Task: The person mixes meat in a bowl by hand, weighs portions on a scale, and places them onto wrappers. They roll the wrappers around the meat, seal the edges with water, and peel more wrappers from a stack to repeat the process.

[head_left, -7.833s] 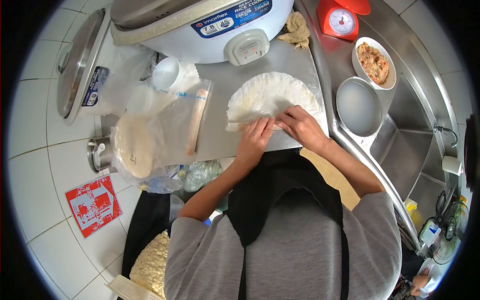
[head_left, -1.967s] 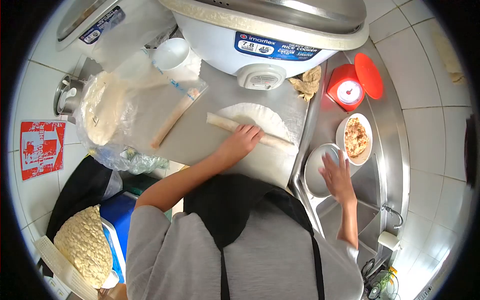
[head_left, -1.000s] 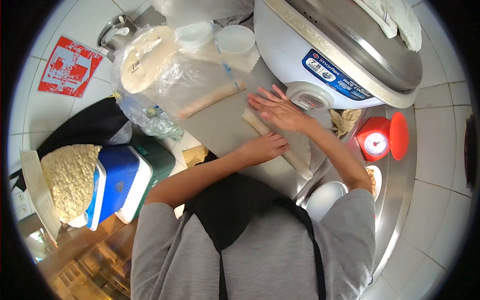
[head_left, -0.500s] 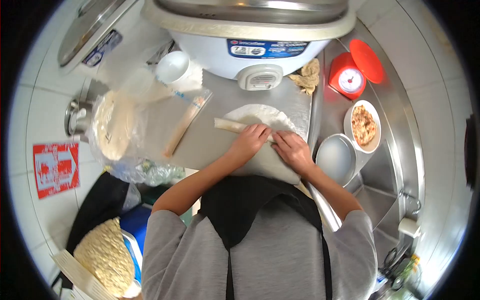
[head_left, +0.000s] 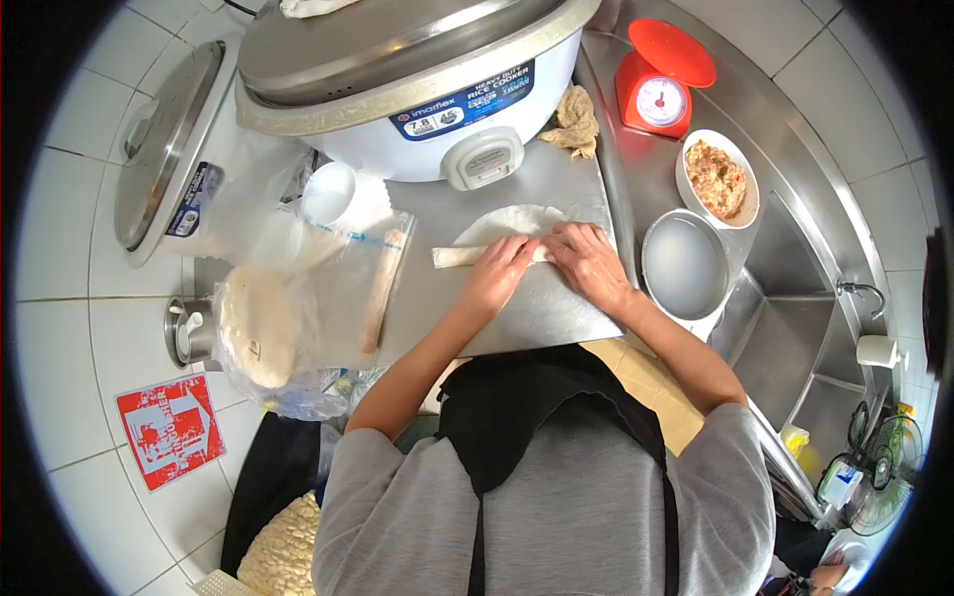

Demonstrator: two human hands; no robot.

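Note:
On the steel worktop (head_left: 447, 333) lies a round white wrapper (head_left: 512, 220), its near part rolled into a thin spring roll (head_left: 453, 257). My left hand (head_left: 499, 274) has its fingers curled over the middle of the roll, and the roll's open left end sticks out past it. My right hand (head_left: 590, 266) presses on the right part with bent fingers, covering that end. Both thumbs and what lies under the fingers are hidden. To the left, another finished roll (head_left: 382, 298) lies on a clear plastic bag, beside a bagged stack of round wrappers (head_left: 253, 328).
A large rice cooker (head_left: 407, 99) stands behind the work area. A white bowl of filling (head_left: 715, 179), a pot of whitish liquid (head_left: 686, 263) and a red scale (head_left: 654, 94) are on the right, by the sink (head_left: 785, 328). A cloth (head_left: 573, 124) lies near the cooker.
The view has turned and shifted, so the cooker and bowls sit differently in it. Both hands remain on the roll, and less of the flat wrapper shows beyond them.

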